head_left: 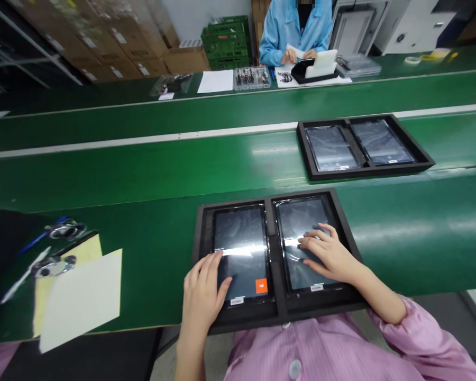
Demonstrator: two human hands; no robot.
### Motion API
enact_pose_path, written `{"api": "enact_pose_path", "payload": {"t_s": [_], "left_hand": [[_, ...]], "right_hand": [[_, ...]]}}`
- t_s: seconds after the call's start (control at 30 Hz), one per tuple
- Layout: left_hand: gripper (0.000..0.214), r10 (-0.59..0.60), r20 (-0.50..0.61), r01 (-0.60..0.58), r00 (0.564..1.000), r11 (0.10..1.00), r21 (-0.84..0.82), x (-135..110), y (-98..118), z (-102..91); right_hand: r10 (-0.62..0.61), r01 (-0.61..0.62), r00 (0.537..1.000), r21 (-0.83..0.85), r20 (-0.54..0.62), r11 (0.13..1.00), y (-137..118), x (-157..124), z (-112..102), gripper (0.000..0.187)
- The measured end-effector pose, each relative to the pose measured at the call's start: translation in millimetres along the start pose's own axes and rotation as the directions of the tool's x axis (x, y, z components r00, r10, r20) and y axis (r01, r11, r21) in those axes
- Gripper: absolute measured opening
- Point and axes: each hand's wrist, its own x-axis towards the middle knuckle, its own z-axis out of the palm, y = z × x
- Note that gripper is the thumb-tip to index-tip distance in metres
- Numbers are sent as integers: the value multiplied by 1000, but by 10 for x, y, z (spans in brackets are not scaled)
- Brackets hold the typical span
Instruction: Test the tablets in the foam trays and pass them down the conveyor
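Observation:
A black two-slot tray (276, 312) lies at the near edge of the green bench. It carries a left tablet (241, 238) with a small orange square on its screen and a right tablet (301, 217). My left hand (202, 293) rests flat on the left tablet's lower left corner, fingers stretched out. My right hand (327, 254) lies on the right tablet's screen with its fingers spread, touching the glass. Neither hand holds anything.
A second black tray (363, 169) with two bagged tablets sits on the green conveyor belt behind. Yellow and white sheets (79, 296) with pens and clips lie at left. Across the line a person in a blue coat (293, 26) works beside small parts trays.

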Motion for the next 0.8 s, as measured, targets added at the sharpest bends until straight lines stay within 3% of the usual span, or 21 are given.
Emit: {"api": "enact_pose_path", "payload": {"t_s": [0.27,0.4,0.5,0.6,0.7,0.8], "left_hand": [[52,-21,0,21,1000,996,-85,3,-87,-19],[43,123,101,-106,987,981,-164,383,-199,-102],[36,259,199,-224,945,957,-182,920,-137,-83],[32,387,193,-359,902,918,-167,1370,40,92],[33,517,121,-505,847,855,-117,1506,176,311],[38,595,27,-590,803,800,-107,1429,195,399]], "right_hand": [[35,-27,988,54,-153,998,28,-44,-64,7],[106,-104,991,32,-76,994,281,17,-162,12],[113,-118,986,-35,-119,992,586,197,-179,19],[171,-211,956,-155,-238,965,802,361,-106,27],[210,-282,943,-289,-257,915,834,412,-13,33],[223,-289,951,-357,-216,888,769,391,14,36]]}}
